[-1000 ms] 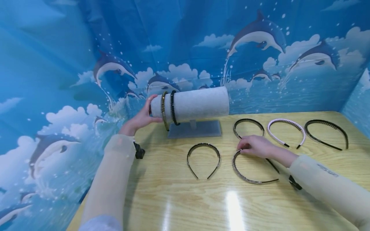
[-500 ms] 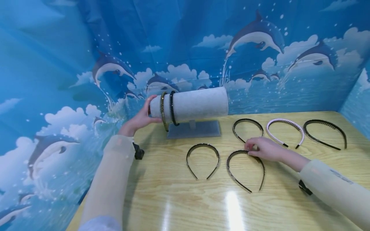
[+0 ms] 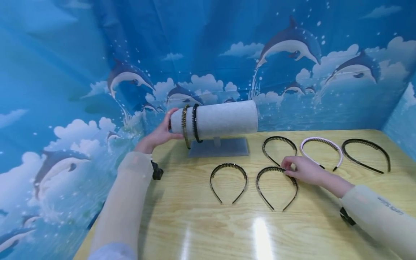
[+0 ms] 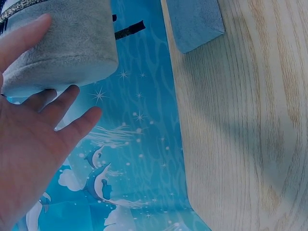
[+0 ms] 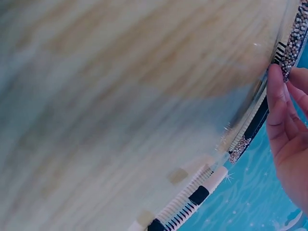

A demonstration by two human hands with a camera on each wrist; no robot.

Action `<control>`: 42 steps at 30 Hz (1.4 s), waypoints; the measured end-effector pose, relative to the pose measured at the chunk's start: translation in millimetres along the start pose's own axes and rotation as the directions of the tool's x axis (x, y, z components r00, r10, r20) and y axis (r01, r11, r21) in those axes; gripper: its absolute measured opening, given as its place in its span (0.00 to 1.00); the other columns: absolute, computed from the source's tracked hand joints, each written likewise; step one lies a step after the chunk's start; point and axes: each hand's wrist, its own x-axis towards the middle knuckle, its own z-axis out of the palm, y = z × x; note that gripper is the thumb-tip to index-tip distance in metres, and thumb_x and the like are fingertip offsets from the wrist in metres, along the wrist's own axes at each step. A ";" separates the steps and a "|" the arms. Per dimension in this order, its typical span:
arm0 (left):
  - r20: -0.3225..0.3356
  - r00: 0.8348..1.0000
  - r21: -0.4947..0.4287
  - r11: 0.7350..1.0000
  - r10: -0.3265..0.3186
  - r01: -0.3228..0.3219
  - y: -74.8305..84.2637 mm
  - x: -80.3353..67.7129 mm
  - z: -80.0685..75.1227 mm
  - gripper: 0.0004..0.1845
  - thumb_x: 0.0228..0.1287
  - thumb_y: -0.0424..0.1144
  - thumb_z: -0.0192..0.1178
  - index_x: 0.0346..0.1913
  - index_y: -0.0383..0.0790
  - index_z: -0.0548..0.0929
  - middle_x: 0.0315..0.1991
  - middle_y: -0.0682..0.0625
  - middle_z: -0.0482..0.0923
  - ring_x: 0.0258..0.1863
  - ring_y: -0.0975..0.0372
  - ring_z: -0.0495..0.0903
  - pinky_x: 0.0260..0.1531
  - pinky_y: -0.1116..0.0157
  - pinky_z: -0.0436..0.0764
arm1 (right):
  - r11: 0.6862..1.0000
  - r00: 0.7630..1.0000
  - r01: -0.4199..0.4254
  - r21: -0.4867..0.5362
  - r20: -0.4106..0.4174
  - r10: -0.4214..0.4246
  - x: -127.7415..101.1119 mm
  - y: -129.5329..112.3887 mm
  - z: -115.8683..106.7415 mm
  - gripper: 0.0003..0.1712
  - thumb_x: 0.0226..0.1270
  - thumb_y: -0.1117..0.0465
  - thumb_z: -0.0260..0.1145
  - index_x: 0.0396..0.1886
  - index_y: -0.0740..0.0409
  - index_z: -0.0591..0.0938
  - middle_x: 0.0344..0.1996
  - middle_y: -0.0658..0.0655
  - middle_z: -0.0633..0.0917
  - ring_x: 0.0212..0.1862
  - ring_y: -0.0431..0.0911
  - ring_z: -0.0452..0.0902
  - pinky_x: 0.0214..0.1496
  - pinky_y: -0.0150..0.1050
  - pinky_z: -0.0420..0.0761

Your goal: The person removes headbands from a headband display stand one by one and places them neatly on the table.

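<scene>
My left hand (image 3: 162, 130) holds the left end of a grey padded cylinder stand (image 3: 227, 117), thumb and fingers on opposite sides. In the left wrist view, the thumb lies over the cylinder (image 4: 67, 53) and the fingertips are near its end face. Two headbands circle the cylinder near that hand: a gold one (image 3: 184, 124) and a black one (image 3: 194, 122). On the table, my right hand (image 3: 303, 169) pinches the upper right of a dark toothed headband (image 3: 259, 181), whose tips point toward me. In the right wrist view its surface is sparkly, like rhinestones (image 5: 294, 45).
Another dark headband (image 3: 212, 177) lies left of the held one on the wooden table (image 3: 201, 224). Along the back lie a black headband (image 3: 280, 138), a pink one (image 3: 305, 153) and a second black one (image 3: 365, 141). A dolphin-print backdrop (image 3: 208, 47) stands behind.
My right hand has turned the headband on the table, so its tips now point toward me instead of right. The hand has shifted slightly right. My left hand stays on the cylinder.
</scene>
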 end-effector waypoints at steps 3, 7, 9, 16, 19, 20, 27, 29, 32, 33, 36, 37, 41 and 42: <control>0.003 1.000 -0.019 1.000 -0.005 0.005 -1.1 0.6 1.8 0.52 0.63 0.27 0.64 0.76 0.59 0.40 0.71 0.42 0.47 0.68 0.47 0.56 0.59 0.47 0.66 | 1.000 1.000 -0.020 -0.024 -0.008 0.020 -1.2 -1.0 -2.0 0.08 0.60 0.65 0.71 0.38 0.57 0.81 0.28 0.42 0.80 0.28 0.37 0.74 0.32 0.38 0.76; 0.011 1.000 -0.036 0.999 0.005 -0.005 -1.2 4.1 3.9 0.52 0.62 0.26 0.64 0.76 0.59 0.41 0.71 0.42 0.48 0.67 0.47 0.57 0.58 0.48 0.67 | 0.994 0.995 -0.084 -0.075 -0.056 0.080 -1.0 -6.5 -12.5 0.11 0.63 0.60 0.69 0.43 0.59 0.82 0.29 0.43 0.81 0.24 0.35 0.72 0.28 0.38 0.73; 0.002 1.000 -0.036 0.999 0.009 -0.009 -1.8 4.7 2.5 0.52 0.62 0.26 0.65 0.76 0.59 0.41 0.71 0.42 0.48 0.66 0.47 0.58 0.57 0.48 0.68 | 0.993 0.992 -0.100 -0.069 -0.084 0.094 5.6 -13.0 -20.5 0.13 0.65 0.58 0.68 0.45 0.60 0.82 0.31 0.45 0.82 0.25 0.36 0.74 0.27 0.39 0.74; -0.013 1.000 -0.026 0.999 0.029 -0.029 -5.1 4.8 -3.9 0.53 0.61 0.26 0.66 0.77 0.56 0.41 0.70 0.42 0.49 0.65 0.48 0.59 0.56 0.48 0.68 | 0.999 0.968 0.045 0.017 -0.248 -0.039 49.0 -54.0 -46.8 0.12 0.67 0.59 0.68 0.46 0.59 0.82 0.38 0.54 0.83 0.38 0.44 0.78 0.34 0.42 0.78; -0.011 0.999 -0.036 0.999 0.031 -0.032 -4.9 4.7 -4.9 0.53 0.60 0.26 0.66 0.77 0.56 0.41 0.69 0.42 0.50 0.64 0.48 0.60 0.56 0.47 0.68 | 0.986 0.944 0.146 0.078 -0.309 -0.116 74.9 -77.7 -54.4 0.14 0.65 0.63 0.69 0.49 0.62 0.80 0.43 0.58 0.82 0.44 0.49 0.77 0.42 0.47 0.78; -0.010 1.000 -0.035 0.999 0.027 -0.027 -4.4 4.3 -4.8 0.53 0.60 0.26 0.66 0.77 0.56 0.41 0.69 0.42 0.50 0.64 0.48 0.60 0.55 0.47 0.68 | 0.980 0.939 0.175 0.093 -0.314 -0.138 84.0 -86.4 -56.4 0.17 0.64 0.63 0.69 0.51 0.63 0.79 0.45 0.59 0.81 0.47 0.51 0.77 0.46 0.49 0.78; -0.029 0.999 -0.022 1.000 -0.014 0.014 -4.4 4.0 -0.2 0.53 0.60 0.27 0.66 0.76 0.60 0.43 0.70 0.42 0.51 0.65 0.48 0.60 0.56 0.47 0.68 | 0.981 0.968 0.178 0.075 -0.195 -0.161 157.6 -139.5 -59.4 0.44 0.58 0.47 0.73 0.70 0.57 0.66 0.66 0.60 0.68 0.66 0.56 0.64 0.65 0.55 0.63; -0.036 0.999 -0.008 1.000 -0.026 0.026 -3.1 3.0 -1.3 0.53 0.60 0.28 0.66 0.76 0.61 0.43 0.70 0.42 0.51 0.65 0.48 0.59 0.57 0.47 0.68 | 0.985 0.978 0.156 0.069 -0.153 -0.144 179.5 -150.7 -58.1 0.50 0.56 0.42 0.73 0.74 0.54 0.61 0.70 0.59 0.64 0.67 0.55 0.62 0.63 0.55 0.66; -0.029 0.999 0.009 1.000 -0.026 0.026 -5.6 2.0 0.7 0.53 0.60 0.28 0.67 0.77 0.59 0.42 0.70 0.41 0.50 0.65 0.47 0.60 0.57 0.48 0.69 | 0.991 0.989 0.120 0.053 -0.089 -0.115 204.4 -161.0 -51.1 0.57 0.54 0.36 0.72 0.77 0.50 0.55 0.73 0.58 0.59 0.69 0.55 0.60 0.63 0.56 0.66; -0.026 0.999 0.011 1.000 -0.022 0.022 -7.3 2.2 1.5 0.54 0.60 0.28 0.67 0.77 0.58 0.41 0.70 0.40 0.51 0.65 0.47 0.60 0.57 0.48 0.69 | 0.993 0.992 0.112 0.043 -0.069 -0.109 210.6 -163.6 -48.7 0.59 0.53 0.34 0.71 0.77 0.50 0.54 0.74 0.57 0.57 0.70 0.55 0.58 0.64 0.56 0.65; -0.022 1.000 0.017 1.000 0.004 -0.004 -10.0 3.2 2.0 0.54 0.60 0.27 0.66 0.77 0.54 0.40 0.69 0.39 0.51 0.64 0.46 0.61 0.56 0.48 0.69 | 0.995 0.995 0.095 -0.010 -0.035 -0.096 225.3 -168.4 -43.0 0.62 0.51 0.30 0.70 0.78 0.50 0.52 0.75 0.56 0.56 0.72 0.55 0.54 0.69 0.56 0.56; -0.019 1.000 0.019 1.000 0.012 -0.012 -10.2 3.6 1.6 0.54 0.60 0.27 0.66 0.77 0.54 0.40 0.69 0.38 0.51 0.63 0.46 0.61 0.56 0.47 0.69 | 0.995 0.995 0.093 -0.032 -0.029 -0.093 229.2 -169.5 -42.1 0.63 0.50 0.29 0.70 0.78 0.50 0.52 0.75 0.57 0.55 0.73 0.54 0.52 0.70 0.55 0.52; -0.012 0.999 0.026 0.999 0.033 -0.032 -6.6 4.9 -0.5 0.54 0.61 0.26 0.65 0.77 0.55 0.39 0.69 0.38 0.50 0.64 0.46 0.60 0.56 0.47 0.68 | 0.991 0.996 0.078 -0.111 -0.022 -0.081 241.0 -172.6 -40.8 0.65 0.49 0.27 0.68 0.79 0.49 0.50 0.75 0.57 0.55 0.74 0.52 0.49 0.72 0.54 0.45; -0.009 0.999 0.027 0.999 0.032 -0.032 -5.1 5.0 -0.9 0.54 0.61 0.26 0.65 0.77 0.56 0.39 0.70 0.38 0.50 0.64 0.45 0.60 0.56 0.46 0.68 | 0.989 0.997 0.076 -0.128 -0.019 -0.079 243.4 -173.1 -41.0 0.65 0.49 0.27 0.68 0.79 0.48 0.49 0.75 0.57 0.55 0.74 0.52 0.49 0.72 0.54 0.45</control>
